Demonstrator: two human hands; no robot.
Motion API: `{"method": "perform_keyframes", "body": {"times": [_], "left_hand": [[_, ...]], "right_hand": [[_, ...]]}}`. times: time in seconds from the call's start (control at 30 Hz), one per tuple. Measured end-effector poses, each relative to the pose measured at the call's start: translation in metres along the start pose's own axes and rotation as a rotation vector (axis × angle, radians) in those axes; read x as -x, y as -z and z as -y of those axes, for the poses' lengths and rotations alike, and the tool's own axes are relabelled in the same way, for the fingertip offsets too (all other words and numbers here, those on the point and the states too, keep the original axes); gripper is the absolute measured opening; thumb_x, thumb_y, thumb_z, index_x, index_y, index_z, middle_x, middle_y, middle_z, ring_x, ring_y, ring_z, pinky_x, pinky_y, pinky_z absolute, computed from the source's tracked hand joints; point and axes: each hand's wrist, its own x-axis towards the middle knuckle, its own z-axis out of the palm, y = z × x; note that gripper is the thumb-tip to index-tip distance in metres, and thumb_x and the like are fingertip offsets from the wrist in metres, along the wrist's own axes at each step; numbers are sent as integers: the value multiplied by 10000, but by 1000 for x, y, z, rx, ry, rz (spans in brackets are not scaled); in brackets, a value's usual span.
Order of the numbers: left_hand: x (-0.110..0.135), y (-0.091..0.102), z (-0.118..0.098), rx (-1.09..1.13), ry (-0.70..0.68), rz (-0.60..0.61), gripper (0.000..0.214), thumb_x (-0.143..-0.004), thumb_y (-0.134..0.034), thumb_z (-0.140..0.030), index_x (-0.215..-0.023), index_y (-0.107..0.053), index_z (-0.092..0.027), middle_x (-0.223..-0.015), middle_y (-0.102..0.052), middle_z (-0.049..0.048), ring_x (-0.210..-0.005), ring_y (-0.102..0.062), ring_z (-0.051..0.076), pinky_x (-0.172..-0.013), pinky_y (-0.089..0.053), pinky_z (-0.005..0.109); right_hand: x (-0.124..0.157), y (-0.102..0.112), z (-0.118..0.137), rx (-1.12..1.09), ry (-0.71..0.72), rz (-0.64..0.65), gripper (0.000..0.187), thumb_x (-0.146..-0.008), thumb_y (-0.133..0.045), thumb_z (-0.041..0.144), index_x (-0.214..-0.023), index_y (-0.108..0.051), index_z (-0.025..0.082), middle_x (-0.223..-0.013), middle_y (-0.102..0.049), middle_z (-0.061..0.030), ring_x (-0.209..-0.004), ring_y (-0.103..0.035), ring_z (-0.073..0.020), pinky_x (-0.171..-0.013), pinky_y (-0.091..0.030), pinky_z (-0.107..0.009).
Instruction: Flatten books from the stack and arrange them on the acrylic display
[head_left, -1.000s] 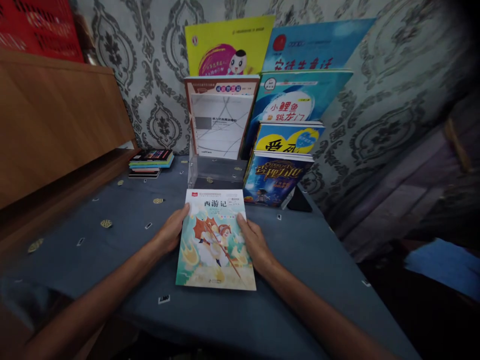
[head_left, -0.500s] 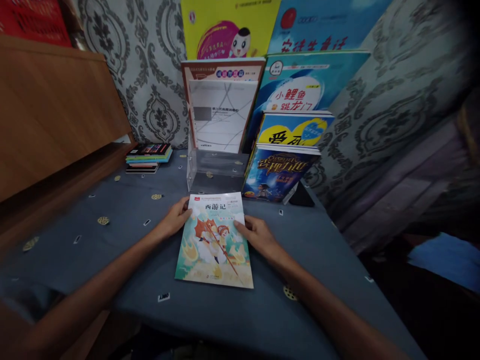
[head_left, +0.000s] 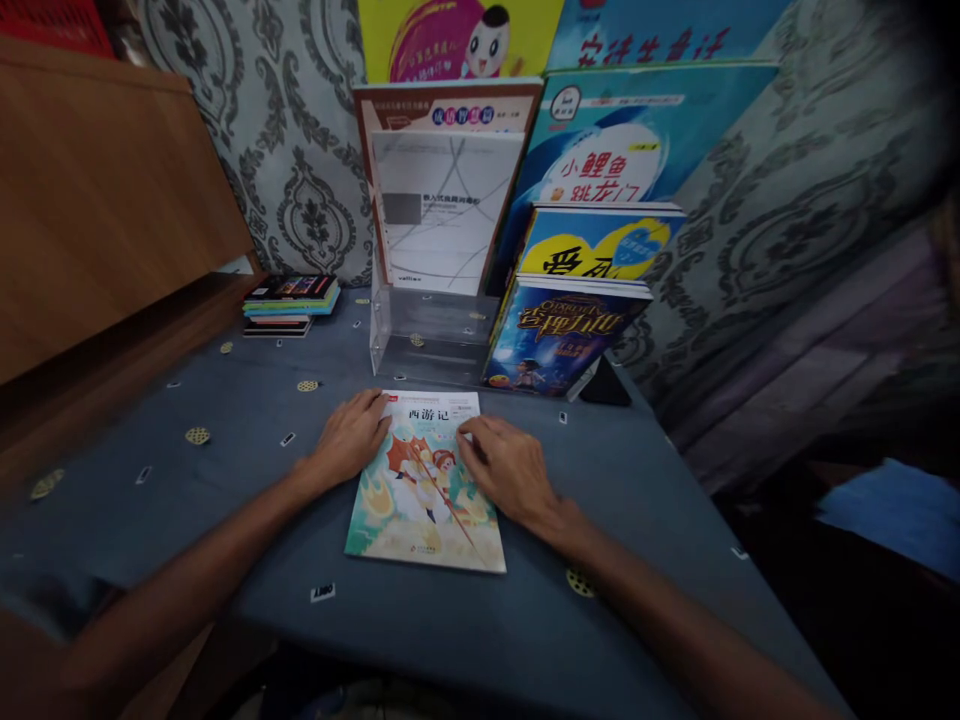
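Observation:
A thin picture book (head_left: 424, 495) with a figure holding an orange umbrella lies flat on the blue-grey tablecloth (head_left: 225, 470). My left hand (head_left: 349, 438) rests on the book's upper left corner, fingers lying flat. My right hand (head_left: 506, 465) lies palm down on the book's upper right part, fingers stretched across the cover. Just beyond the book stands a clear acrylic stand (head_left: 431, 335) with an empty front slot.
Several books stand in tiers behind the stand: a white-covered one (head_left: 442, 210), a dark blue fantasy book (head_left: 559, 335), a yellow-and-blue one (head_left: 592, 245). A small stack of books (head_left: 289, 300) lies at the back left by a wooden panel (head_left: 97, 190). Patterned wallpaper is behind.
Both hands slid from the book's side edges onto its cover, the right hand moving left and up over it. The view has tilted down slightly.

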Motion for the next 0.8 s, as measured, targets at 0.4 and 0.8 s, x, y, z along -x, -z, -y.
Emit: {"method": "perform_keyframes", "body": {"times": [0.4, 0.8], "left_hand": [[2, -28, 19, 82, -88, -122, 420, -993, -391, -273, -1356, -537, -120, -1447, -534, 151, -1352, -481, 280, -1113, -409, 498], [4, -14, 17, 96, -64, -52, 432, -1018, -373, -348, -1389, -517, -181, -1453, -534, 112, -1332, -478, 276, -1064, -439, 512]], "right_hand": [[-30, -25, 20, -115, 419, 391, 520, -1019, -383, 365, -1484, -416, 135, -1538, -442, -140, -1467, -336, -243, -1222, -236, -511], [-29, -29, -19, -84, 261, 317, 628, -997, -414, 491, -1470, -429, 79, -1556, -384, -191, -1474, -318, -273, -1206, -293, -519]]}}
